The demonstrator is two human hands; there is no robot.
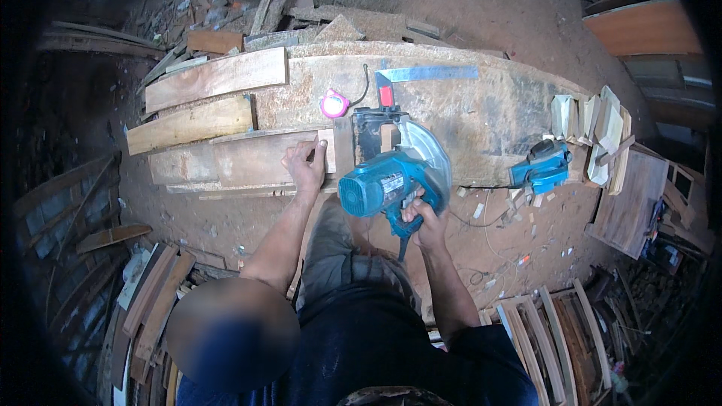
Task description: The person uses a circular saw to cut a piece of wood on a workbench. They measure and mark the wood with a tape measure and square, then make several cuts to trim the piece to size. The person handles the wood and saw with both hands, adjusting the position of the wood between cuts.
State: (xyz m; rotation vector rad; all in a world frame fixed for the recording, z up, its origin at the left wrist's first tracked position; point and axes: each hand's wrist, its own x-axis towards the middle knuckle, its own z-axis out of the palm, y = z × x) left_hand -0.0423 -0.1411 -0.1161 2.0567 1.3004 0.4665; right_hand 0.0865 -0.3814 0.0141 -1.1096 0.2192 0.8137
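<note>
Shirt, dark (361, 346), fills lower centre of frame, grey trousers (327, 256) just above it. Right hand (423, 218), right of centre: fingers wrapped closed around the rear handle of a teal circular saw (383, 184). Saw sits mid-frame, silver guard toward the right; whether its blade touches wood, cannot tell. Left hand (306, 168), left of centre: half open, fingers curled, thumb extended, resting at the right end of a pale board (256, 158); whether it grips or only presses, cannot tell. Timber stacks at lower left (158, 301) and lower right (556, 338). Worn workbench (481, 120) spans mid-frame; teal power planer (541, 168) near its right end, beside wood offcuts (594, 128). Pink tape measure (334, 104) above and left of saw; metal square (432, 73) just above saw. Two more planks (214, 79) (192, 124) on bench at upper left. Farther off, scrap wood (214, 19) heaped upper left; orange-brown panel (643, 26) upper right.
</note>
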